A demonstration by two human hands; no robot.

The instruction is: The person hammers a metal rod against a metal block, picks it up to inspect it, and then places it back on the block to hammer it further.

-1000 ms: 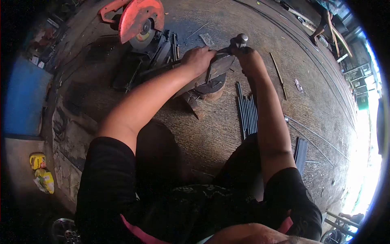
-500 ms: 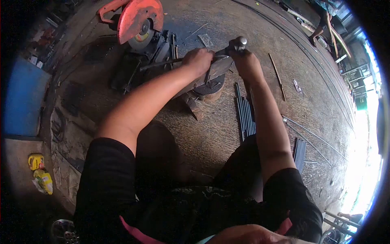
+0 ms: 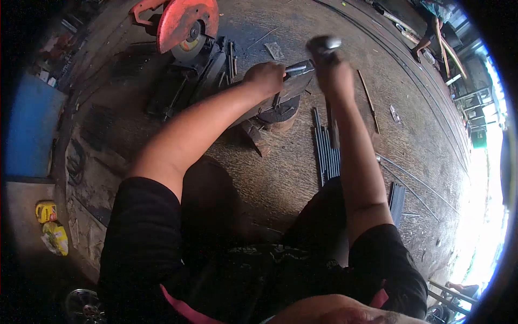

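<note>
My right hand (image 3: 334, 81) is closed round a hammer (image 3: 325, 44), its steel head blurred and raised above the metal block. My left hand (image 3: 264, 79), also closed, grips a metal rod (image 3: 295, 69) whose bright end pokes out past the fingers. That end lies along the top of a dark metal block (image 3: 298, 84), which looks like an anvil. Under the block is a round wooden stump (image 3: 283, 125). The hammer head and the rod are apart.
A red cut-off saw (image 3: 186, 27) stands at the upper left. Bundled metal rods (image 3: 327, 154) lie beside my right forearm, with a second bundle (image 3: 397, 204) farther right. Long rods cross the floor. Another person (image 3: 431, 27) is at the upper right.
My right hand has lifted the hammer up and away from the metal block, uncovering the rod's end. My left hand stays in nearly the same place on the rod.
</note>
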